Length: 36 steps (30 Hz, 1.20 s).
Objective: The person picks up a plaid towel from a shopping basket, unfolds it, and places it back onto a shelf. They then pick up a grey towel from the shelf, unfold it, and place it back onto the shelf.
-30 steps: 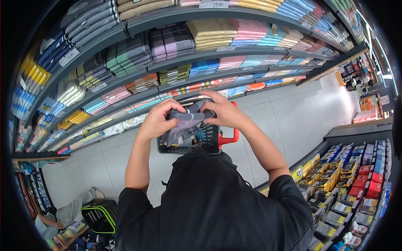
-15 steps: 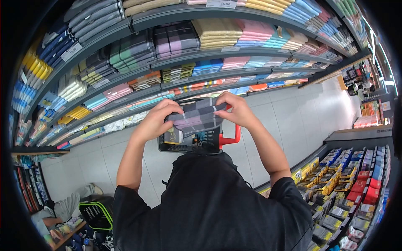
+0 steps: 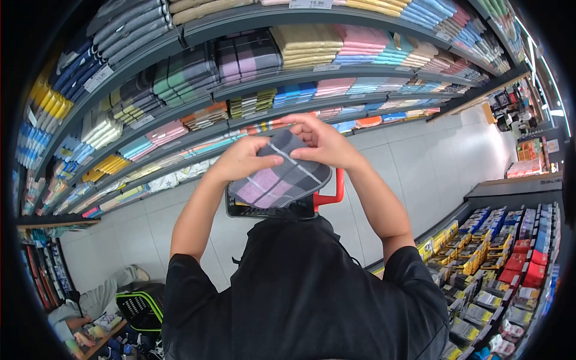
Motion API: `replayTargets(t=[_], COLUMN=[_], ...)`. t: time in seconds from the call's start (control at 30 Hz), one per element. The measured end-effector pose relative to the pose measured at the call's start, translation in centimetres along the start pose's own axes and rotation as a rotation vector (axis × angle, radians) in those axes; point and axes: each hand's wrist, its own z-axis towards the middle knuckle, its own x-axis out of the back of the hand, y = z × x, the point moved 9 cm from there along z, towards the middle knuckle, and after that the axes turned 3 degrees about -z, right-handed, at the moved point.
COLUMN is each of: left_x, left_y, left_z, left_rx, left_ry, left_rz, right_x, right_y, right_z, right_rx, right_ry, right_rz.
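A folded plaid towel (image 3: 279,174) in dark grey, purple and white hangs between my two hands, in front of my body. My left hand (image 3: 243,161) pinches its upper left edge, the thumb lying on the near face. My right hand (image 3: 318,142) grips the top right edge, its thumb pressed on the cloth and fingers curled behind. Below the towel is a black shopping basket (image 3: 240,210) with a red handle (image 3: 339,192); the towel covers most of its opening.
Shelves (image 3: 252,84) of folded towels curve across the front, among them a purple plaid stack (image 3: 249,57). Packaged goods fill a rack (image 3: 492,270) at right. Lower left, a seated person (image 3: 96,306) is beside a black basket with a green rim (image 3: 141,309). Pale floor tiles (image 3: 414,156) run between.
The towel has turned from a narrow, edge-on bundle to show a broad face, its lower part now hanging over the basket. Both hands have drawn closer together along its top.
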Motion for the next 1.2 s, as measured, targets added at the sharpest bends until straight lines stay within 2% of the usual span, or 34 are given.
replayTargets(t=[0.03,0.07,0.17,0.3,0.4,0.5,0.6,0.7,0.73,0.8,0.83,0.87,0.9,0.93,1.03,1.07,1.17,1.2], left_x=[0.4,0.9,3.2,4.3,4.2,4.5,5.4,7.7,8.8,7.0,4.0,0.5,-1.7,-2.9,-5.2,-5.3,-4.2,-3.7], left_y=[-0.3,0.2,-1.8,-4.6,-5.9,-5.2,-4.0,-1.1,-1.9,-8.3,-9.3,-9.1,-4.7,-10.9,-13.7,-14.3,-14.7,-14.6], left_z=[-0.1,-0.4,-1.0,-1.5,-1.5,-1.4,-1.3,-3.3,-4.3,-1.7,-0.2,0.7,1.4,2.2,2.4,2.3,1.5,1.0], left_rx=[0.015,-0.044,0.042,0.187,0.208,0.161,0.020,-0.470,-0.467,-0.287,-0.167,-0.043,-0.316,-0.222,-0.268,-0.268,-0.259,-0.252], left_ry=[0.018,0.060,0.191,0.232,0.247,0.186,0.276,0.802,1.037,0.884,0.737,0.657,0.284,0.403,0.195,0.181,0.293,0.352], left_rz=[-0.079,-0.183,-0.306,-0.364,-0.472,-0.241,0.271,0.426,0.176,-0.890,-1.403,-1.519,-1.545,-1.491,-1.513,-1.499,-1.405,-1.356], right_x=[0.3,0.0,0.0,1.7,3.2,4.2,4.6,1.9,1.1,-1.3,-2.5,-4.1,-5.7,-7.0,-8.6,-8.5,-5.9,-4.2], right_y=[1.0,2.3,5.5,8.7,10.1,9.9,6.2,-1.4,-2.7,-3.8,-4.3,-3.7,-2.6,-1.0,0.7,1.3,2.3,2.8], right_z=[-0.1,-0.4,-2.1,-2.8,-2.9,-2.9,-3.6,-4.3,-4.6,-4.7,-4.8,-4.4,-4.2,-4.1,-4.7,-4.9,-5.1,-5.0], right_rx=[-0.041,-0.091,-0.371,-0.318,-0.331,-0.356,-0.283,0.236,0.320,0.475,0.556,0.579,0.601,0.563,0.426,0.396,0.317,0.321], right_ry=[-0.020,-0.120,-0.272,-0.118,0.058,0.220,0.385,0.485,0.535,0.520,0.510,0.431,0.349,0.257,0.094,0.069,0.124,0.288], right_rz=[0.159,0.113,-0.286,-0.039,0.169,0.221,-0.205,-0.538,-0.578,-0.641,-0.674,-0.727,-0.779,-0.807,-0.804,-0.775,-0.680,-0.590])
